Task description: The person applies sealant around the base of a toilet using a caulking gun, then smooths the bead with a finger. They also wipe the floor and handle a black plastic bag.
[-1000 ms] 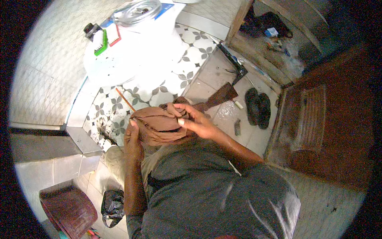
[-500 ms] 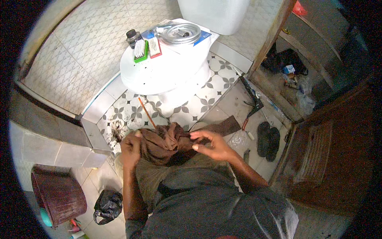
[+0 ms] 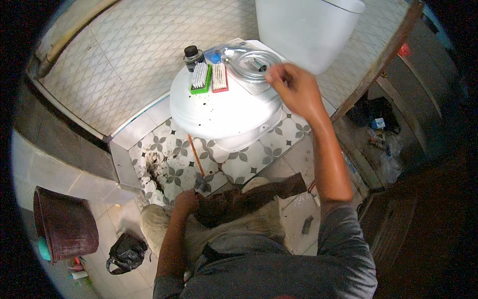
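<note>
My right hand [image 3: 300, 92] is raised over the right side of the white toilet lid [image 3: 226, 117], slightly smeared, its fingers loosely curled and nothing visible in them. Just beside its fingertips lies a coiled clear hose [image 3: 242, 74]. Low over my lap, my left hand [image 3: 186, 202] is closed at the left end of a brown cloth [image 3: 259, 197]. A small greyish crumpled piece [image 3: 202, 185] shows at its fingertips; what the fingers grip is partly hidden. The cloth lies stretched across my thighs.
Green brush [image 3: 200, 79], red brush [image 3: 219, 78] and dark bottle [image 3: 193, 58] stand on the lid, before the cistern [image 3: 308, 32]. An orange-brown stick [image 3: 195, 154] lies on patterned tiles. Left are a maroon tub [image 3: 67, 224] and black bag [image 3: 127, 253]; right, a wooden door [image 3: 403, 224].
My right hand has left the cloth and risen up beside the hose. The bunched cloth now lies flatter over my lap, and my left hand is lower. The view has shifted.
</note>
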A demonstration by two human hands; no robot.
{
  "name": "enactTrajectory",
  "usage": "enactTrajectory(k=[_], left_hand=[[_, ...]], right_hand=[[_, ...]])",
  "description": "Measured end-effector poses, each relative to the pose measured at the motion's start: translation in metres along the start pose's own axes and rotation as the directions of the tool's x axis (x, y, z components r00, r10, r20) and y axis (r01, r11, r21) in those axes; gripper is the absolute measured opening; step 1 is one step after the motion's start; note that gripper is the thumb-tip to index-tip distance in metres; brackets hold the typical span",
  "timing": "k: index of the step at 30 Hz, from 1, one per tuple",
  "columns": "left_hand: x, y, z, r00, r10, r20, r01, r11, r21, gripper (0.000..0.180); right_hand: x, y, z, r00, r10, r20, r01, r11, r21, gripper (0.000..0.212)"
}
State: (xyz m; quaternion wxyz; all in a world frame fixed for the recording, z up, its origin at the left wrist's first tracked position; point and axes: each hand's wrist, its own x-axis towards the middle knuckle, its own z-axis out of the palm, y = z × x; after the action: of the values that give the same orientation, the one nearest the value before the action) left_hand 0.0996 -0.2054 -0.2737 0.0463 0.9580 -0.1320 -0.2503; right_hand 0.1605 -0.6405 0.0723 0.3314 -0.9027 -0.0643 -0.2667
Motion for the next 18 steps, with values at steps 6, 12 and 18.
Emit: enactTrajectory(k=[6, 12, 18], left_hand=[[0.017, -0.005, 0.026, 0.986, -0.089, 0.137, 0.09, 0.996, -0.003, 0.031], [0.02, -0.021, 0.06, 0.975, 0.017, 0.221, 0.011, 0.992, -0.125, 0.032], [0.018, -0.025, 0.088, 0.897, -0.162, 0.411, 0.249, 0.954, -0.167, 0.043]], right_hand=[[0.17, -0.008, 0.081, 0.973, -0.052, 0.225, 0.172, 0.814, -0.555, 0.045], [0.217, 0.004, 0.115, 0.879, 0.073, 0.471, 0.309, 0.666, -0.679, 0.054], [0.232, 0.02, 0.135, 0.862, 0.001, 0.507, 0.37, 0.681, -0.631, 0.062]])
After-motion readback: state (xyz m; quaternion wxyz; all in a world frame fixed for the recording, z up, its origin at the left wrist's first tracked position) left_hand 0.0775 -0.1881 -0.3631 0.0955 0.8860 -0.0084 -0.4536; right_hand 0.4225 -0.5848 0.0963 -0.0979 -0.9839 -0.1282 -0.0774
